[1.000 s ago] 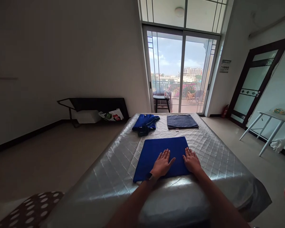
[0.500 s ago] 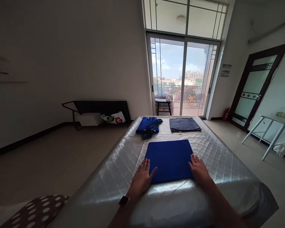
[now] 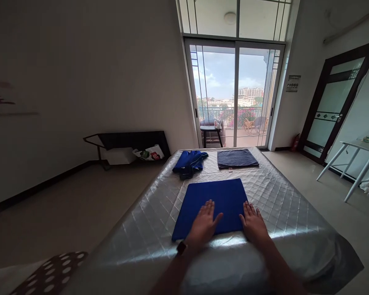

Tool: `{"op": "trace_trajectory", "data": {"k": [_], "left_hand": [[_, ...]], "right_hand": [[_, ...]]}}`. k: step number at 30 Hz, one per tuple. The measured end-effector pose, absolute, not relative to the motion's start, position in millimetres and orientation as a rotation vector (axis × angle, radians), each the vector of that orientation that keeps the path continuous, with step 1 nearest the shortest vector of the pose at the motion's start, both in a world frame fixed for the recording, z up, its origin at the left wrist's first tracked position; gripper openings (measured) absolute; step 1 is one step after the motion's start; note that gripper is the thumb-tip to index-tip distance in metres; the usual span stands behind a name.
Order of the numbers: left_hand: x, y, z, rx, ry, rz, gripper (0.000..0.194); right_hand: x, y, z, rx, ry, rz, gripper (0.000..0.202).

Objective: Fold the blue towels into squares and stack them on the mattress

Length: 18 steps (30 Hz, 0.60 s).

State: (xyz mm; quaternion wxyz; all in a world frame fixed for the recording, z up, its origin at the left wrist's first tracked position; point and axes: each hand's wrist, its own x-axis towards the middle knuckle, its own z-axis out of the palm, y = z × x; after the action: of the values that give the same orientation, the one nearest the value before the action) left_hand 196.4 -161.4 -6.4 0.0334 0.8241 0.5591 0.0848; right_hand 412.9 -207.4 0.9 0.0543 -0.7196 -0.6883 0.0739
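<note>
Head view. Blue cloth (image 3: 215, 192) lies flat on the near half of the mattress (image 3: 147, 221), around its midline. Left hand (image 3: 203, 225): palm down on the cloth, flat, thumb spread, grasping nothing. Right hand (image 3: 255, 223): likewise flat and unclosed, laid over the cloth's right edge; pressure cannot be told.

Progress (judged): blue cloth looks squared and nearly smooth. Grey towel (image 3: 238, 158), mattress far end, right of middle, also lies flat. Dark blue garment (image 3: 189, 163), mattress far end, left of middle, is bunched; flattening appears undone.

Edges: cloth corners look fairly straight. Quilted mattress surface shows either side, giving sideways room; the mattress's near edge leaves less.
</note>
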Motion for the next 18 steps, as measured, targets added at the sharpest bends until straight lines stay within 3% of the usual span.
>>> {"op": "trace_trajectory", "data": {"k": [4,7,18], "left_hand": [[264,-168,7,2.647,1.431,0.218,0.078],[269,-166,7,2.611,1.449,0.172,0.079],[94,-167,-33,2.385,1.954,0.115,0.079]], "right_hand": [[414,-208,1,-2.156,-2.112,0.229,0.059],[414,-209,3,-2.168,-2.118,0.233,0.059],[415,-206,-7,-2.154,-2.108,0.172,0.06]]}}
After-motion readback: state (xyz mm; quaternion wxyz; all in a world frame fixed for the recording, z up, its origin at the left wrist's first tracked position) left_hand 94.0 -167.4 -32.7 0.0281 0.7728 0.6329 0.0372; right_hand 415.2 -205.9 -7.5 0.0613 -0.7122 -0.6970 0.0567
